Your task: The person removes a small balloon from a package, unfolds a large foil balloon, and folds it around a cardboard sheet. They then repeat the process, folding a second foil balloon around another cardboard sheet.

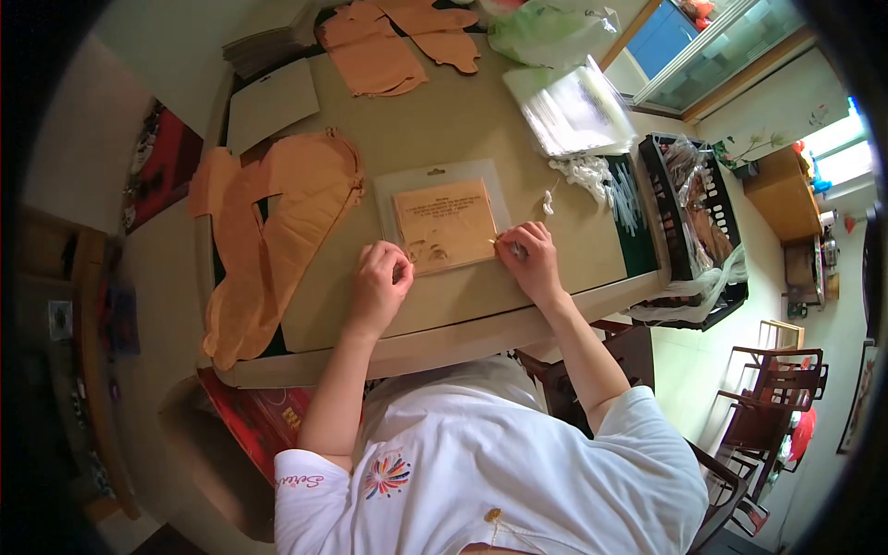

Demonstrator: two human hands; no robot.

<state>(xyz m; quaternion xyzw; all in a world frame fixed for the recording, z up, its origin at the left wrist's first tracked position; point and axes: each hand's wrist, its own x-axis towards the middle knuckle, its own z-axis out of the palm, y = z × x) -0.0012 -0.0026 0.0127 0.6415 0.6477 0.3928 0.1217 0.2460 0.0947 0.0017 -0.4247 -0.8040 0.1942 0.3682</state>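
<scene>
In front of me lies a flat orange pack (447, 218), a folded piece printed with dark text, on a grey card (390, 190) with a hang hole at its top. My left hand (381, 282) is closed at the pack's lower left corner, fingers curled. What it grips, if anything, is hidden. At the lower right edge my right hand (529, 259) is closed in a pinch, a tiny pale tip showing at its fingers. That thing is too small to name.
Orange fabric pieces (277, 222) lie left, more (379, 55) at the back. Grey cards (273, 104) stand back left. Clear plastic sleeves (578, 111), white cords (587, 176) and thin clear strips (626, 196) lie right. A black crate (680, 268) stands beside the table.
</scene>
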